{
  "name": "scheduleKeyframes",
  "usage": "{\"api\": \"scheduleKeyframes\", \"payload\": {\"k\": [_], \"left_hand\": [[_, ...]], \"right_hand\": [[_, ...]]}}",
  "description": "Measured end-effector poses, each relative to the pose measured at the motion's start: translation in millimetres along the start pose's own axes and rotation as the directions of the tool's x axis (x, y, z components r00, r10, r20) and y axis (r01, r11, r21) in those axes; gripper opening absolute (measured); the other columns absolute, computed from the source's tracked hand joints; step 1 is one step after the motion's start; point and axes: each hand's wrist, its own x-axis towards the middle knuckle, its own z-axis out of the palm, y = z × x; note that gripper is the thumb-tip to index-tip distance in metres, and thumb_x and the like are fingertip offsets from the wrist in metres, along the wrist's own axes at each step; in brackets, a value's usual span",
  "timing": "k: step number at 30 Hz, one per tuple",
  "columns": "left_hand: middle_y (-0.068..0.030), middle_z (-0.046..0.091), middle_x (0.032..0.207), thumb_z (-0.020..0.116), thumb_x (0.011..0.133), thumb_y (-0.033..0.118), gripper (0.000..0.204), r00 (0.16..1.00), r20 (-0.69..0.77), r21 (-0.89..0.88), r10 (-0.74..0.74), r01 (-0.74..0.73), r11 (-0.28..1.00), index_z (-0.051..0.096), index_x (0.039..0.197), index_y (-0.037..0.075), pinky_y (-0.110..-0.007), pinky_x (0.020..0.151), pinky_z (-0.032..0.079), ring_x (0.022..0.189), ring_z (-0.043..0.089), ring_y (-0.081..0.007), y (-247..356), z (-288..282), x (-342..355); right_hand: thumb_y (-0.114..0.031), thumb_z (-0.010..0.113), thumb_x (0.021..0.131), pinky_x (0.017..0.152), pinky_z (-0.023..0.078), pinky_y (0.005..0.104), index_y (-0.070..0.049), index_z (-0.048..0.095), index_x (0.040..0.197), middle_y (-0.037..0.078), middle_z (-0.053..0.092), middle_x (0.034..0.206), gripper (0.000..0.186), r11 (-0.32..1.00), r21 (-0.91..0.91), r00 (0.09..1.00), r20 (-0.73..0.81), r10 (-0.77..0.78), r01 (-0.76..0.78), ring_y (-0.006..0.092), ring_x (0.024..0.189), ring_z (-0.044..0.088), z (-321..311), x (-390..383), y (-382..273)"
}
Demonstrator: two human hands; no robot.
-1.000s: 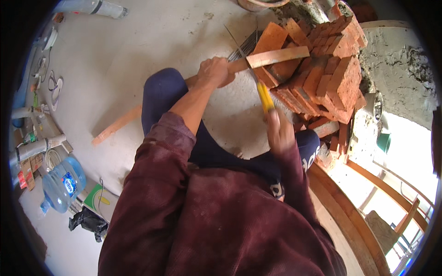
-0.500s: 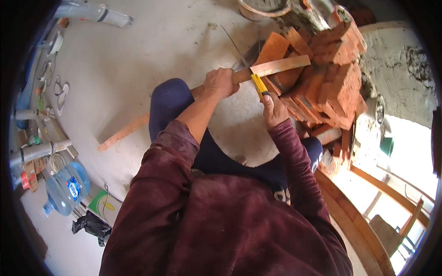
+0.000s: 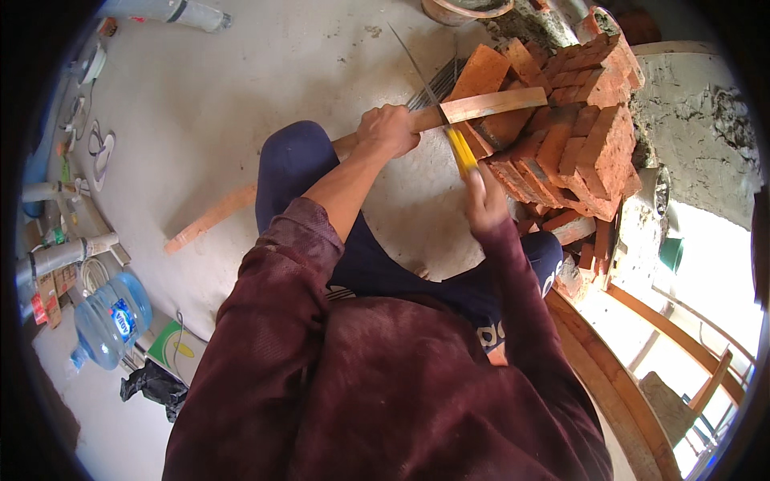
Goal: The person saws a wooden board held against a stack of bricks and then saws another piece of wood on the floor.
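My left hand (image 3: 387,131) is closed around a long wooden board (image 3: 499,104), pressing it down near my raised left knee. The board runs from the floor at the left, under or behind the knee, to the brick pile at the right. My right hand (image 3: 486,200) is wrapped round the yellow handle of a handsaw (image 3: 461,151). Its thin dark blade lies across the board, just right of my left hand, with the tip pointing up and away to the left. Whether the teeth have cut into the wood is too small to tell.
Stacked red bricks (image 3: 603,156) stand right beside the board's end. A mortar basin (image 3: 468,11) sits at the far edge. Wooden planks (image 3: 618,385) lie at the lower right. At the left are a large blue water bottle (image 3: 112,321), grey pipes (image 3: 64,255) and sandals (image 3: 101,151).
My right hand has drawn the saw slightly back toward me and to the right. My left hand still grips the board, and the view has shifted a little.
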Motion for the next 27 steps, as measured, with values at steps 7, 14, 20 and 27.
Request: {"api": "scheduleKeyframes", "payload": {"k": [7, 14, 20, 27], "left_hand": [[-0.0177, 0.069, 0.102, 0.066, 0.076, 0.028, 0.033, 0.999, 0.033, 0.007, -0.044, 0.043, 0.999, 0.071, 0.099, 0.005, -0.04, 0.087, 0.053, 0.099, 0.067, -0.032, -22, 4, -6], [-0.0172, 0.07, 0.099, 0.067, 0.075, 0.028, 0.032, 1.0, -0.022, -0.002, -0.016, 0.016, 1.0, 0.07, 0.098, 0.006, -0.041, 0.086, 0.053, 0.095, 0.067, -0.0336, -23, 20, -5], [-0.0175, 0.07, 0.097, 0.069, 0.075, 0.03, 0.031, 0.997, -0.049, 0.006, 0.058, -0.058, 0.998, 0.069, 0.097, 0.008, -0.042, 0.085, 0.052, 0.094, 0.067, -0.0347, -6, -3, 10], [-0.018, 0.069, 0.1, 0.067, 0.074, 0.028, 0.033, 0.999, 0.045, 0.007, 0.019, -0.02, 1.0, 0.069, 0.098, 0.006, -0.042, 0.087, 0.052, 0.095, 0.067, -0.0345, -17, 7, -9]], "right_hand": [[-0.024, 0.041, 0.1, 0.054, 0.04, 0.0379, 0.003, 0.055, 0.111, 0.015, 0.051, 0.064, 0.032, 0.955, 0.04, 0.953, 0.085, 0.291, -0.295, 0.0276, 0.057, 0.053, -31, -100, -39], [-0.03, 0.042, 0.1, 0.058, 0.042, 0.0332, 0.007, 0.055, 0.118, 0.014, 0.058, 0.074, 0.043, 0.993, -0.082, 0.996, -0.024, 0.082, -0.084, 0.0205, 0.065, 0.056, -48, -128, -28], [-0.027, 0.045, 0.101, 0.062, 0.044, 0.0407, 0.001, 0.055, 0.104, 0.023, 0.057, 0.073, 0.03, 0.988, -0.098, 0.985, -0.113, -0.131, 0.12, 0.0411, 0.071, 0.058, 12, 20, 22], [-0.03, 0.037, 0.1, 0.053, 0.04, 0.0335, 0.002, 0.058, 0.111, 0.008, 0.051, 0.06, 0.039, 0.964, 0.056, 0.962, 0.094, 0.255, -0.261, 0.0201, 0.054, 0.054, -64, -167, -53]]}}
